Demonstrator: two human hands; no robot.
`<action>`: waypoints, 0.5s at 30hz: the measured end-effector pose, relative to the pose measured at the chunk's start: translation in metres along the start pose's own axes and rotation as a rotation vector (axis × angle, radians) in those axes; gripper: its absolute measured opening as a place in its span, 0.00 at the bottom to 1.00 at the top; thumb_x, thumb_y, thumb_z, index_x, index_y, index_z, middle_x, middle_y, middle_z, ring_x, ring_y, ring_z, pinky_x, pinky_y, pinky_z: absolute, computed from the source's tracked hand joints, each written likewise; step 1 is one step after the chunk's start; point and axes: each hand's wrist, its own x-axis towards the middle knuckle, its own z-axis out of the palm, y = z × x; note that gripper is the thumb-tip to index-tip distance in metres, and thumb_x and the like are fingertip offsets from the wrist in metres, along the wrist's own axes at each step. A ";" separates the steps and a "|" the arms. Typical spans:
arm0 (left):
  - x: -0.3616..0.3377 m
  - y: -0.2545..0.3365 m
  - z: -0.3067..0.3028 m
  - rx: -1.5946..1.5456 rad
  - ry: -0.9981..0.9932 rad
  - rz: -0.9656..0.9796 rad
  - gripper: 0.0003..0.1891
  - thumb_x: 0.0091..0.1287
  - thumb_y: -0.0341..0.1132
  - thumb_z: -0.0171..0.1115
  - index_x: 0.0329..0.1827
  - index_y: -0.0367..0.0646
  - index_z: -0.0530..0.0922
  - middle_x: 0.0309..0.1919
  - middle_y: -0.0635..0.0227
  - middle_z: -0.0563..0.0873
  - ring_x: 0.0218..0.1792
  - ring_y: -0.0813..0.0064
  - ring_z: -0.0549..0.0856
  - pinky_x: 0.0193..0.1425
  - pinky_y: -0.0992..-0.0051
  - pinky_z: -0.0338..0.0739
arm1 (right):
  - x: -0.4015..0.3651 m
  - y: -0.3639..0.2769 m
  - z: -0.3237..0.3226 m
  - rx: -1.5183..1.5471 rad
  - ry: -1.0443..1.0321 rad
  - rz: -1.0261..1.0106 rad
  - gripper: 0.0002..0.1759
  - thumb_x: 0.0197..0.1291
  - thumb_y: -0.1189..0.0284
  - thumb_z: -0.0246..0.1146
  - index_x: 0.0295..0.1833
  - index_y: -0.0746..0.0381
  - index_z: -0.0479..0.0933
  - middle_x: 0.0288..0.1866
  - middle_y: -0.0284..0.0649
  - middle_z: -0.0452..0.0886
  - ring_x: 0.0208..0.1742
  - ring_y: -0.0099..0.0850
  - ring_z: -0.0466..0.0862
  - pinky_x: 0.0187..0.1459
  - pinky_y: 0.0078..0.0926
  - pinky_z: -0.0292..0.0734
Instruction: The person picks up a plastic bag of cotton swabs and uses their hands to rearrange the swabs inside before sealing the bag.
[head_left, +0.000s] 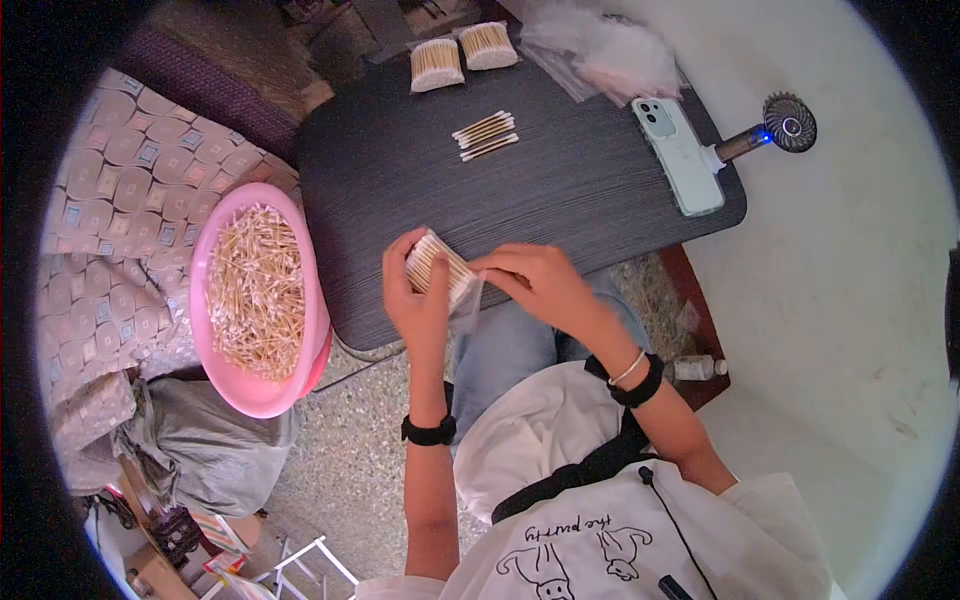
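Observation:
My left hand [415,300] is wrapped round a clear bag of cotton swabs [440,265], held tilted over the table's near edge. The thumb lies across the front of the bag. On the other side, my right hand [540,285] pinches the bag's loose plastic end [468,308] between thumb and fingers. Farther back on the dark table [390,170] lies a small row of loose cotton swabs [486,136]. Two filled bags of swabs, a left one [436,66] and a right one [488,46], stand at the far edge.
A pink basin [203,330] heaped with loose cotton swabs [258,290] is left of the table. Empty clear bags [610,55], a pale green phone [682,165] and a small fan [790,122] lie at the right. A bottle [697,368] is below, by the wall.

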 end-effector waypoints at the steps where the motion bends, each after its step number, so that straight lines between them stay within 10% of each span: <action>1: 0.000 0.000 0.001 -0.008 0.003 0.015 0.16 0.64 0.28 0.59 0.55 0.39 0.75 0.47 0.64 0.80 0.47 0.74 0.78 0.55 0.75 0.71 | -0.002 -0.006 0.003 0.070 0.058 0.048 0.08 0.61 0.72 0.57 0.41 0.63 0.79 0.37 0.43 0.81 0.35 0.39 0.81 0.37 0.32 0.76; 8: 0.005 0.018 -0.005 -0.381 -0.248 -0.137 0.19 0.67 0.35 0.60 0.59 0.38 0.73 0.49 0.63 0.78 0.49 0.76 0.77 0.55 0.76 0.71 | 0.002 -0.007 0.002 0.309 0.284 0.144 0.11 0.68 0.74 0.51 0.52 0.64 0.74 0.46 0.44 0.80 0.45 0.29 0.81 0.47 0.25 0.74; 11: 0.005 0.006 -0.001 -0.361 -0.311 -0.107 0.19 0.66 0.36 0.62 0.57 0.39 0.75 0.45 0.66 0.78 0.45 0.76 0.77 0.51 0.79 0.72 | 0.008 -0.013 0.005 1.044 0.322 0.163 0.17 0.70 0.72 0.52 0.61 0.65 0.67 0.54 0.44 0.77 0.54 0.27 0.77 0.57 0.23 0.70; 15: 0.004 0.000 0.013 -0.293 -0.246 -0.008 0.13 0.69 0.36 0.58 0.51 0.37 0.77 0.43 0.66 0.76 0.46 0.77 0.76 0.50 0.79 0.70 | 0.007 -0.017 0.000 0.840 0.265 0.136 0.26 0.68 0.71 0.56 0.67 0.67 0.59 0.59 0.43 0.74 0.60 0.27 0.73 0.62 0.23 0.66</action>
